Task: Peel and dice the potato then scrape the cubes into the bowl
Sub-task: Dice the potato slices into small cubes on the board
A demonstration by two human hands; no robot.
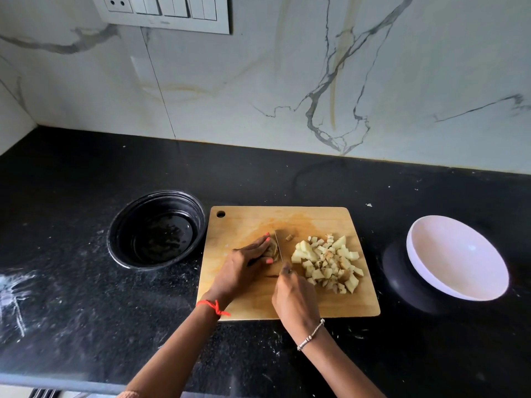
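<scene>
Two forearms enter from bottom centre of frame, both bare. Left hand [244, 265]: nails [269, 261] painted coral-orange. Left wrist: thin red thread [214, 307], knotted, short loose ends sticking out toward right. Right hand [293, 294]: slim silver bracelet [311, 334] at wrist, chain-like, small beads. Peach-pink sleeve edge [128, 394] barely shows at bottom edge, left of centre.
</scene>
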